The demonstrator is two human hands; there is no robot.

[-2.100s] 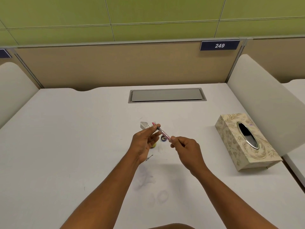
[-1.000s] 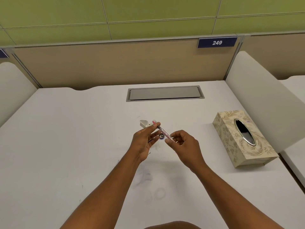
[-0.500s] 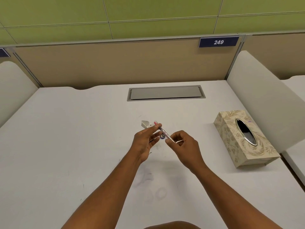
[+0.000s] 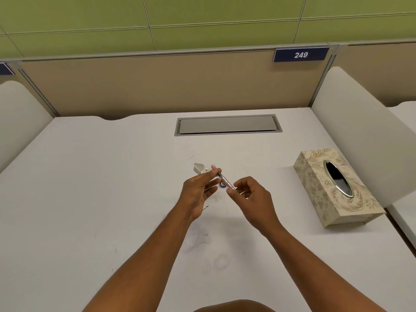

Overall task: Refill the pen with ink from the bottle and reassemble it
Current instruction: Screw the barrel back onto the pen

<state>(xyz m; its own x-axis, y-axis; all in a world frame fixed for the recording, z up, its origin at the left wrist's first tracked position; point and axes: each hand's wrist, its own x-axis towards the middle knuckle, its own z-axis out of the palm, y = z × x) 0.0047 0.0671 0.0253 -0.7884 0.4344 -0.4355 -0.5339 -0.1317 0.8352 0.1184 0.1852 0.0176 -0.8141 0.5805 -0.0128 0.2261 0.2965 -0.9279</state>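
Observation:
A slim pink-tipped pen (image 4: 223,179) is held slantwise above the white desk (image 4: 90,199). My left hand (image 4: 199,190) pinches its upper end between thumb and fingers. My right hand (image 4: 249,194) grips its lower end with thumb and forefinger. Just under the pen a small dark blue ring-shaped thing (image 4: 222,185), perhaps the ink bottle's mouth, peeks out between my hands; most of it is hidden. A small white piece (image 4: 199,168) lies on the desk behind my left hand.
A patterned beige tissue box (image 4: 335,188) stands on the right. A grey cable hatch (image 4: 227,124) is set in the desk at the back. White side dividers (image 4: 360,131) and a tan back panel enclose the desk. Faint ink smudges (image 4: 202,239) mark the desk near me.
Both hands have stayed on the pen at the same spot. My right fingers have shifted slightly along its lower end. The yellowish thing seen under my left hand 2 s ago is now hidden.

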